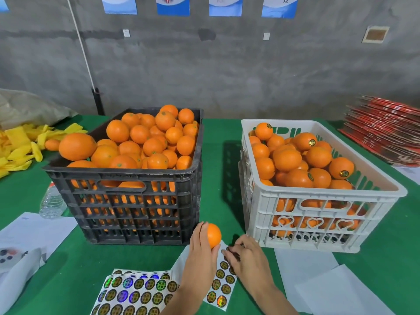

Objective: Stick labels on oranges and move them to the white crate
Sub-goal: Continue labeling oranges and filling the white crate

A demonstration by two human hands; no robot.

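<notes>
Left hand (201, 244) grip round orange (213, 235); right hand (246, 254) seemingly pinching a label (231, 251).

Both forearms are extended forward from the lower edge of the view. The left hand (203, 244) is curled around an orange (213, 235), held upright. The right hand (246, 255) is lowered palm-down, fingertips (227, 253) pinched at a sticker sheet (221, 283)

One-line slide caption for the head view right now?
Left hand holds an orange while right hand picks at a label sheet, between black crate and white crate.
</notes>
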